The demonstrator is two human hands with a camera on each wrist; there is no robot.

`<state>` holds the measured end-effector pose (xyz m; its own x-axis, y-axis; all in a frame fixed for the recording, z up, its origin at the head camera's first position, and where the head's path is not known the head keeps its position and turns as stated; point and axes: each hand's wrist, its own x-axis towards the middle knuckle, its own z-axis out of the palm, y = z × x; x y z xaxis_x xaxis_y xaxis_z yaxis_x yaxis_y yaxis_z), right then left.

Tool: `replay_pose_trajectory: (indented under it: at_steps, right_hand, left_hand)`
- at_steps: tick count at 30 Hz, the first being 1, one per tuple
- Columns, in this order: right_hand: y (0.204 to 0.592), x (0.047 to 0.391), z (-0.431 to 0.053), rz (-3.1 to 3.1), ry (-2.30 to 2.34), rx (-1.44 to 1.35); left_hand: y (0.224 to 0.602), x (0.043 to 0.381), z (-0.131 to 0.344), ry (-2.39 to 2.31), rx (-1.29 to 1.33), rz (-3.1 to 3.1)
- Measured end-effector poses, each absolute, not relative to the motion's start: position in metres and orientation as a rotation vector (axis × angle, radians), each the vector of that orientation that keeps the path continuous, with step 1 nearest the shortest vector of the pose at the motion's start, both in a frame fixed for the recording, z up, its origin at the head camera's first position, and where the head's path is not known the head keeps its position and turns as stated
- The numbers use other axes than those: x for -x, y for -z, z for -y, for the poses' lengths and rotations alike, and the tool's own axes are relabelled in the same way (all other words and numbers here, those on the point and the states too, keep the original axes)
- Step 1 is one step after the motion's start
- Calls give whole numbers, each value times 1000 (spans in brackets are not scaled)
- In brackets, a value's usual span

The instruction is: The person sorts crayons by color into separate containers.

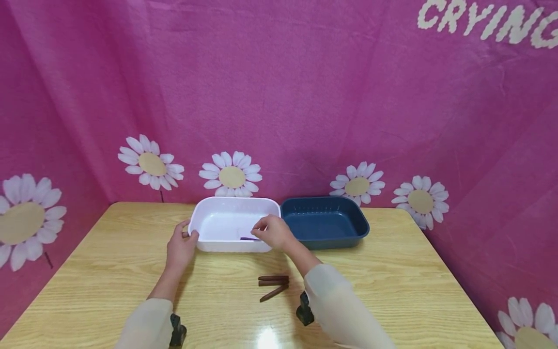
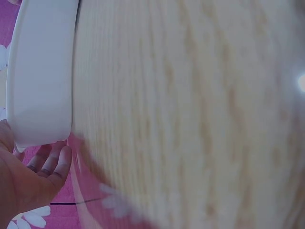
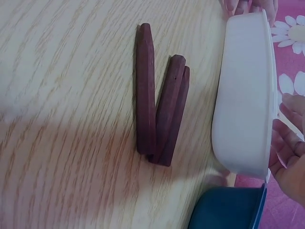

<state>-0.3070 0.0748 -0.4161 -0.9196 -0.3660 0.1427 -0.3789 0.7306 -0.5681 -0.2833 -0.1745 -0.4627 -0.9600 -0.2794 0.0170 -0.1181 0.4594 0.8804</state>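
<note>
At the left end of a white plastic basin point(image 1: 237, 246), my left hand point(image 1: 180, 245) holds the corner, thumb at the rim and fingers against the outer end wall. My right hand point(image 1: 274, 232) reaches over the basin's front right rim with fingers bent and fingertips close together. Just under them, inside along the front wall, shows a thin purple stick point(image 1: 248, 238); I cannot tell whether the fingers pinch it. In the right wrist view, the right hand's fingers point(image 3: 286, 138) curl beyond the rim. Three dark brown faceted sticks point(image 3: 145, 90) with tapered ends lie on the table near the right forearm.
A dark blue basin point(image 1: 333, 244) stands close against the white one on its right. Both are near the back edge of the wood-grain table point(image 1: 218, 300). A pink cloth point(image 1: 279, 97) printed with daisies hangs behind and at the sides.
</note>
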Motion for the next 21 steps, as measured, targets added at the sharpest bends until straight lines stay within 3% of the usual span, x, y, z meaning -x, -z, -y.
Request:
replay_pose_trajectory:
  at_steps: [21]
  right_hand:
    - [403, 303, -96, 2875, -1035, -568]
  left_hand:
    - [460, 282, 171, 1504, -367, 2538]
